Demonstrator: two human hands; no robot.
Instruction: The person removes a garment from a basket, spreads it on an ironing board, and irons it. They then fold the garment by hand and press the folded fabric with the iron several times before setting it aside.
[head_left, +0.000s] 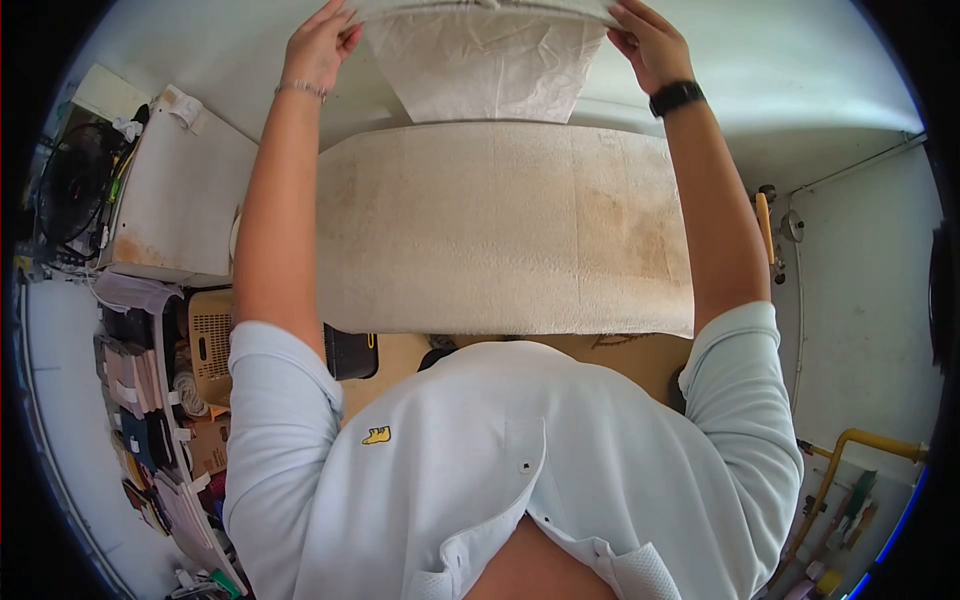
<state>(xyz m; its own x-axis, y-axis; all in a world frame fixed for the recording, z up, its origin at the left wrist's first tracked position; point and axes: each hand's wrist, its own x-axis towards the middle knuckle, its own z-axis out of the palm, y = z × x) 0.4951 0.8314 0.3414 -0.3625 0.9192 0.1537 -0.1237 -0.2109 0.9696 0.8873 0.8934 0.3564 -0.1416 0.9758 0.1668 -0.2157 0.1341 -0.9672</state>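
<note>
A thin white cloth [490,65], creased, hangs stretched between my two raised hands beyond the far edge of the ironing board. Its thicker upper edge runs along the top of the view, partly cut off. My left hand [320,52], with a bracelet at the wrist, pinches one corner of that edge. At the opposite corner my right hand [648,45], wearing a black wristband, grips the cloth too. Below the cloth lies the padded ironing board [470,230], its pale cover stained brown on the right side.
On the left stand a white cabinet [185,190] and a black fan [78,182]. A yellow laundry basket [210,345] sits beside a shelf of folded items [135,380]. A pale wall [860,270] rises on the right, with a yellow pipe [845,440] lower down.
</note>
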